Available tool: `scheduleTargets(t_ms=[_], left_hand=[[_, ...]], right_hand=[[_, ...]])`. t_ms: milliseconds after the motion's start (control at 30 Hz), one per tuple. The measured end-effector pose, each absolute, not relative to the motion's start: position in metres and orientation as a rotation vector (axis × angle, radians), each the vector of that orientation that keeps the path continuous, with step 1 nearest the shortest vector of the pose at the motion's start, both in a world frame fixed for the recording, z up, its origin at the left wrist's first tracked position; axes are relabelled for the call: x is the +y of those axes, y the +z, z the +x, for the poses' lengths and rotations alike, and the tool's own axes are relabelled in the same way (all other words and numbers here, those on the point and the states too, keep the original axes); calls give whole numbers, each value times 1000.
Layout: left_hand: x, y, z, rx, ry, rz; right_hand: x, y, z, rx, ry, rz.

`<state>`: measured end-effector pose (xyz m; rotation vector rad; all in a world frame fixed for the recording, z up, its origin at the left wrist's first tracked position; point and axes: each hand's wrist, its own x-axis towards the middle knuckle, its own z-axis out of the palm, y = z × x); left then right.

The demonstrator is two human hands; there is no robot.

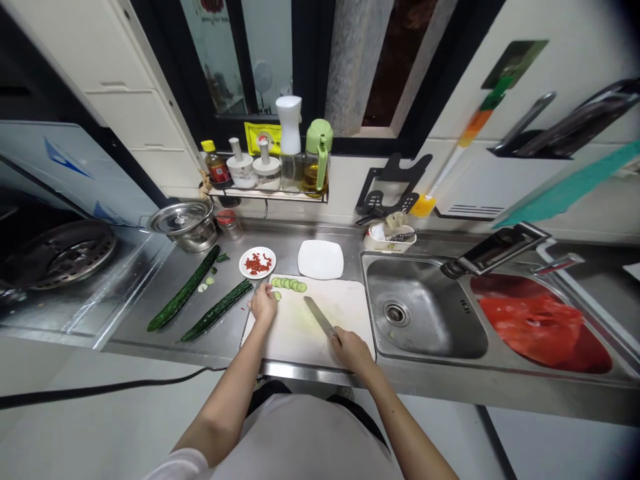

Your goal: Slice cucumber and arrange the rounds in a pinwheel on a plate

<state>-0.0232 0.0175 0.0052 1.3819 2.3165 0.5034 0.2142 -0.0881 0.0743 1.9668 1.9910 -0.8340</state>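
My right hand (351,348) grips the handle of a kitchen knife (320,315), its blade angled up and left over the white cutting board (345,307). At the board's left edge is my left hand (263,303), fingers bent and drawn together; whatever they hold is hidden. A row of thin cucumber slices (289,285) lies overlapped along the board's top left, right by those fingertips. One more cucumber slice (277,295) sits just below the row. Left of the board rest a long cucumber (185,290) and a second cucumber (218,311), with small green scraps (210,281) near them.
Behind the board stand a plate of chopped red pieces (257,263) and a white dish (321,259). A steel sink (425,307) adjoins on the right, with a red bag (535,327) in the second basin. A lidded pot (185,223) and a condiment rack (270,195) are farther back.
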Motion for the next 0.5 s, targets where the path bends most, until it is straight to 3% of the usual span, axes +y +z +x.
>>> scheduleTargets(t_ms=[233,500], left_hand=[[10,5,-15,2387,482,1605],[31,17,24,2018,365,1994]], right_hand=[[-86,73,220,1979,-845,2001],[-88,70,229,1956,-842,2066]])
